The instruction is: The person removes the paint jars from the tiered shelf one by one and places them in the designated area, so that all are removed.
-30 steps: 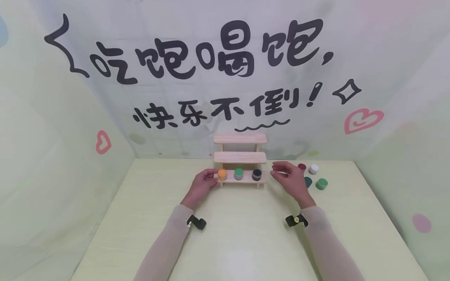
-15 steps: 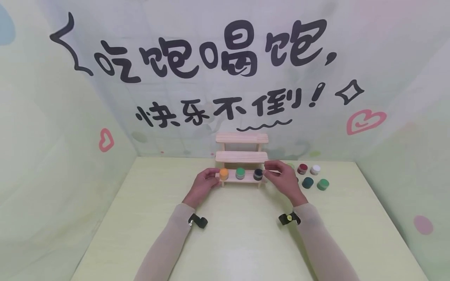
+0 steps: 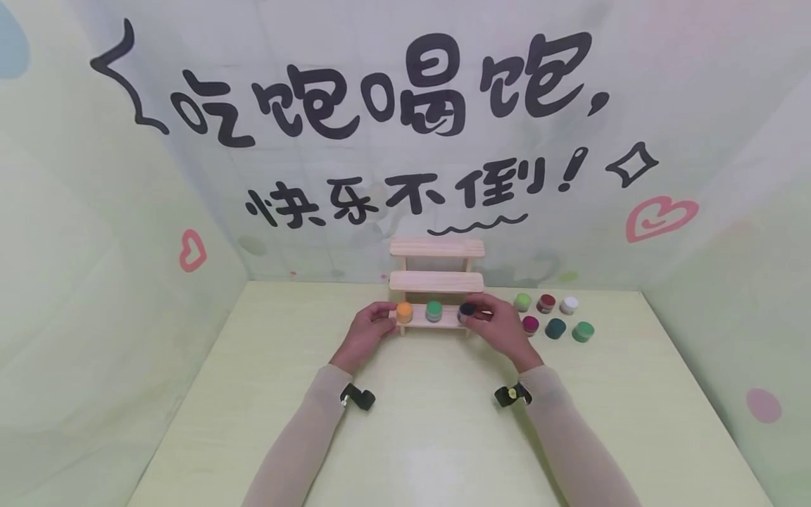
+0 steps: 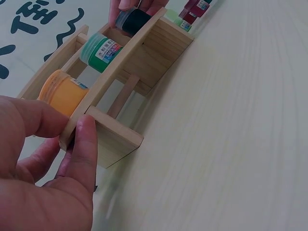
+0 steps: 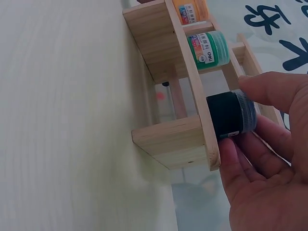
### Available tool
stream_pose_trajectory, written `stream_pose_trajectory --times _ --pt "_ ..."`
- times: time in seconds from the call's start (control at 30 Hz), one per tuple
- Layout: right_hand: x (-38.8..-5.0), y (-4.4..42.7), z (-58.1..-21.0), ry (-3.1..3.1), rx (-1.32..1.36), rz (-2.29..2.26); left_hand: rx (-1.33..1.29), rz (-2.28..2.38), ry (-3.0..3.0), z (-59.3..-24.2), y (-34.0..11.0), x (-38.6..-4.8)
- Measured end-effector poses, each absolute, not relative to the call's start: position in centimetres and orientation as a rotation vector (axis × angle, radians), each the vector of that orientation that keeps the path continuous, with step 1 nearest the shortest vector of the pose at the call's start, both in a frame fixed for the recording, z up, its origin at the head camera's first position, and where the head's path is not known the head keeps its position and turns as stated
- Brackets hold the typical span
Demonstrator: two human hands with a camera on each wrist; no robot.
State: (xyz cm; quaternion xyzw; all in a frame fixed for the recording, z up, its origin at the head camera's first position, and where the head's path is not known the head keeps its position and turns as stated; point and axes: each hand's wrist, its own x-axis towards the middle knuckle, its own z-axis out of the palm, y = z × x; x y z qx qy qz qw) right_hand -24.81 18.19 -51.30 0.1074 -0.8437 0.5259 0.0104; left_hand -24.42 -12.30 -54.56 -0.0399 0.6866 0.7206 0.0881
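Observation:
A small three-tier wooden stand point(image 3: 437, 282) stands at the back of the table. On its lowest step sit an orange paint jar point(image 3: 404, 313), a green paint jar point(image 3: 434, 312) and a black paint jar point(image 5: 224, 113), left to right. My left hand point(image 3: 364, 336) pinches the left end of that step, close beside the orange jar. At the other end, my right hand point(image 3: 503, 327) holds the black jar between thumb and fingers. The thumb lies against its clear lid in the right wrist view, and the jar's base is on or right at the step.
Several loose paint jars stand to the right of the stand in two rows, among them a light green jar point(image 3: 522, 302), a dark red jar point(image 3: 545, 303), a white jar point(image 3: 569, 305) and a teal jar point(image 3: 555, 328). A printed cloth backdrop point(image 3: 317, 260) hangs behind the table.
My right hand has moved left from beside the loose jars to the black jar and taken hold of it. The left hand stays at the step's end. The view has shifted slightly.

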Motion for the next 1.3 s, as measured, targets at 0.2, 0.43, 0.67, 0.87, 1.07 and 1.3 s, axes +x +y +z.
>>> stream_pose_trajectory --times 0.2,0.43,0.67,0.87,1.07,1.3 --pt "-24.8 18.2 -51.5 -2.657 0.343 1.623 -0.102 2.162 2.039 -54.6 -12.4 -24.4" --pt "-24.6 18.2 -51.2 -2.654 0.359 1.612 -0.113 2.159 2.017 -54.7 -12.5 -24.5" --pt "-24.2 18.7 -51.0 -2.629 0.385 1.604 -0.106 2.141 2.040 -54.7 -12.5 -24.4" --pt "-23.6 19.2 -51.0 -2.597 0.408 1.637 -0.107 2.126 2.052 -54.7 -12.4 -24.5" --pt "-23.0 19.8 -51.0 -2.582 0.435 1.625 -0.108 2.120 2.052 -54.6 -12.4 -24.4" --pt "-22.4 20.5 -51.2 -2.573 0.426 1.641 -0.103 2.134 2.023 -54.6 -12.5 -24.3"
